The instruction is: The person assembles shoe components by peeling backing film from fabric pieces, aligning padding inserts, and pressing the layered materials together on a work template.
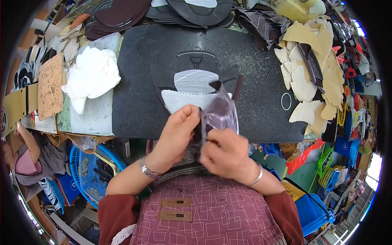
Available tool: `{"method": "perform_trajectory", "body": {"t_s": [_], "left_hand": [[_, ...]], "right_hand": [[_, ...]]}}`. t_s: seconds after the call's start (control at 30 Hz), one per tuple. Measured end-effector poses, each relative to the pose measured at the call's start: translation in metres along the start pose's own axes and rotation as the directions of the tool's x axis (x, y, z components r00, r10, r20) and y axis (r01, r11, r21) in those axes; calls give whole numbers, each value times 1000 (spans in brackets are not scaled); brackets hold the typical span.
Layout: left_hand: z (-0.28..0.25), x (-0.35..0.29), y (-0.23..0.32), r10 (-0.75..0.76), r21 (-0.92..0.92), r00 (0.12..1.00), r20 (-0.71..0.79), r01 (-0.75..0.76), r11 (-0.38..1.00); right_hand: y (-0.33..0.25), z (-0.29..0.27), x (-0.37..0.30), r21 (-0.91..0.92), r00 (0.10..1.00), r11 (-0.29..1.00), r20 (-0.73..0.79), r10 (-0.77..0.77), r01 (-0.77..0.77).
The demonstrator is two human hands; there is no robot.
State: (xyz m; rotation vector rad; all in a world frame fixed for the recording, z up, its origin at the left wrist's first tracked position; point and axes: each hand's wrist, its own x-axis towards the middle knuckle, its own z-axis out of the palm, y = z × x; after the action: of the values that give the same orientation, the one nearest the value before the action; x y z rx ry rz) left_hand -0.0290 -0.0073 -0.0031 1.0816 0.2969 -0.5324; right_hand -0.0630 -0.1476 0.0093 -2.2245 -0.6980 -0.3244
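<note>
One white pile (93, 73) is lying left. Your left hand (179, 124) is pinching one glossy dark piece (221, 108) over the tabletop's (261, 102) near edge; your right hand (226, 154), blurring, is curling around its lower end. One white ring (281, 102) is lying further right.

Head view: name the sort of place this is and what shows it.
Likely a workshop for cut-and-sewn goods, perhaps shoes: stacked dark pieces, beige pieces and a black mat on the bench.
</note>
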Motion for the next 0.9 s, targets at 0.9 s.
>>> {"method": "perform_trajectory", "body": {"t_s": [0.9], "left_hand": [[70,-34,43,280,381,298,912,-870,-313]], "right_hand": [[-24,-46,-142,928,574,-301,372,730,-219]]}}
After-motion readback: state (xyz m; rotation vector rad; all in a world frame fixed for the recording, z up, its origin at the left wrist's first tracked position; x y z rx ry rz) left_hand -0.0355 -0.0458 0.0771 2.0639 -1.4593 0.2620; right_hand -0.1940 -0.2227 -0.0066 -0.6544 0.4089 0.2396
